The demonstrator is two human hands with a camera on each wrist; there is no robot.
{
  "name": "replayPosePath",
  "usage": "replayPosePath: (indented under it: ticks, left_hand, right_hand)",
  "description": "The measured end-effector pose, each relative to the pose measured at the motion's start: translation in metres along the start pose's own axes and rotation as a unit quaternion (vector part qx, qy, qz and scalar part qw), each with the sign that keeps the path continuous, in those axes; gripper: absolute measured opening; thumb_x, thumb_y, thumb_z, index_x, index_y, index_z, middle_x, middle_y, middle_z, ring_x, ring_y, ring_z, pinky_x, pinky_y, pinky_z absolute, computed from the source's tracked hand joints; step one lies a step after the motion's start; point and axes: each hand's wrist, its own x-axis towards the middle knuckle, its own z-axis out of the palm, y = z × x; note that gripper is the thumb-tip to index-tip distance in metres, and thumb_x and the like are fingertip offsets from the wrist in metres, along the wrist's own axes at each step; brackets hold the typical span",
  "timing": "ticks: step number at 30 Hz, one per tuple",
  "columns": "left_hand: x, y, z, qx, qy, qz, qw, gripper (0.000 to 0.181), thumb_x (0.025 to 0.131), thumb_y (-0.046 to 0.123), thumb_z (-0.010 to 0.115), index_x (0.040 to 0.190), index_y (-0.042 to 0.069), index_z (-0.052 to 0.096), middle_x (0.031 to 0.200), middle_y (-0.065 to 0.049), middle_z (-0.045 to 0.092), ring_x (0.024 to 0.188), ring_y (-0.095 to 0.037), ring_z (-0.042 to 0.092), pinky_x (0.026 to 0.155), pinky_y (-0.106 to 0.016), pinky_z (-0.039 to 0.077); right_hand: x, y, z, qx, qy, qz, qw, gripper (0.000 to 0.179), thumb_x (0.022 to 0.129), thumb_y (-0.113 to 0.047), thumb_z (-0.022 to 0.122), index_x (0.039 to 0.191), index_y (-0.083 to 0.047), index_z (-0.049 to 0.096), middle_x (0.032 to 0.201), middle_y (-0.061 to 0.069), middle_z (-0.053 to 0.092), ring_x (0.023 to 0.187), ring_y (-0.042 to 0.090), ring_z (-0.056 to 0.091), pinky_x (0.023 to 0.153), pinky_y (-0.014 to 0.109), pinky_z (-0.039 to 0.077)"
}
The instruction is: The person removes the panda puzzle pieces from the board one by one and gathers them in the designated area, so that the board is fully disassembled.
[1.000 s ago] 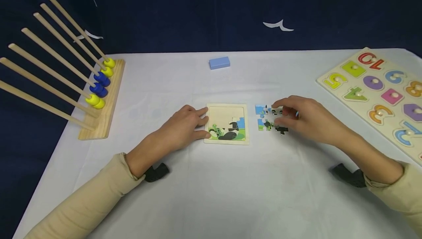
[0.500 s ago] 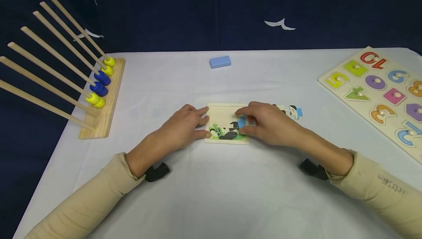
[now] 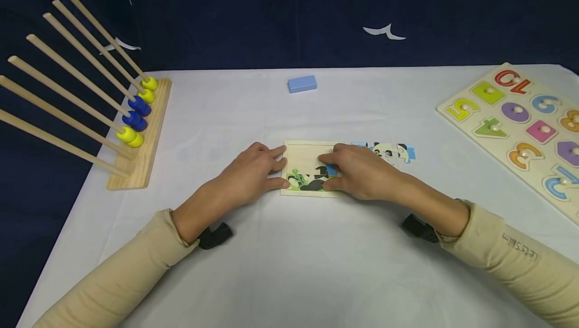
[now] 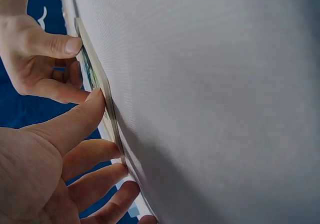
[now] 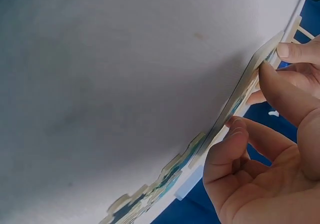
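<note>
A square wooden puzzle tray [image 3: 302,149] lies flat, partly filled with panda puzzle pieces [image 3: 312,182] along its near side and right. My left hand [image 3: 246,177] rests at the tray's left edge, fingertips and thumb against the rim. Over the right part of the tray is my right hand [image 3: 366,172]; its thumb and index finger stand apart and touch the pieces there. I see no separate piece pinched between them. In the right wrist view, the other fingers are curled inward. Loose panda pieces [image 3: 384,151] lie just right of the tray, some hidden by the right hand.
A blue block [image 3: 302,84] lies beyond the tray. At left stands a wooden peg rack [image 3: 154,132] with yellow and blue beads on several tall rods. A number puzzle board [image 3: 486,144] sits at right. Dark fabric [image 3: 294,16] hangs behind the white-covered table [image 3: 289,262].
My right hand has moved left from the loose pieces onto the tray, then slightly further left over it. My left hand stays at the tray's left edge.
</note>
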Motion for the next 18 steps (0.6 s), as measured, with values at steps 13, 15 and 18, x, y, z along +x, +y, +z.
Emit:
replayPosePath:
  ticks: [13, 15, 18]
  left_hand:
    - [0.0001, -0.0005, 0.0001, 0.003, 0.001, 0.006, 1.0, 0.052, 0.091, 0.034, 0.072, 0.133, 0.005, 0.062, 0.152, -0.012, 0.041, 0.128, -0.035, 0.044, 0.104, -0.043, 0.039]
    - [0.0003, -0.0005, 0.0001, 0.005, 0.0, 0.008, 1.0, 0.052, 0.091, 0.034, 0.072, 0.133, 0.005, 0.062, 0.152, -0.013, 0.041, 0.128, -0.035, 0.044, 0.104, -0.043, 0.039]
    - [0.0004, -0.0007, 0.0002, 0.007, -0.001, 0.009, 0.9999, 0.051, 0.091, 0.034, 0.072, 0.133, 0.005, 0.063, 0.152, -0.013, 0.041, 0.128, -0.036, 0.044, 0.104, -0.044, 0.039]
  right_hand:
    - [0.0001, 0.0022, 0.0021, 0.017, 0.017, 0.004, 0.9997, 0.048, 0.085, -0.017, 0.079, 0.128, 0.001, 0.065, 0.098, 0.008, 0.059, 0.076, 0.02, 0.051, 0.067, 0.033, 0.043]
    - [0.0001, 0.0027, 0.0019, 0.018, 0.023, 0.002, 0.9996, 0.048, 0.084, -0.016, 0.08, 0.127, 0.001, 0.066, 0.098, 0.008, 0.058, 0.076, 0.02, 0.051, 0.067, 0.034, 0.043]
    - [0.0003, 0.0024, 0.0018, 0.012, 0.038, -0.001, 0.9992, 0.047, 0.082, -0.014, 0.082, 0.124, 0.0, 0.067, 0.099, 0.01, 0.056, 0.079, 0.021, 0.05, 0.069, 0.035, 0.043]
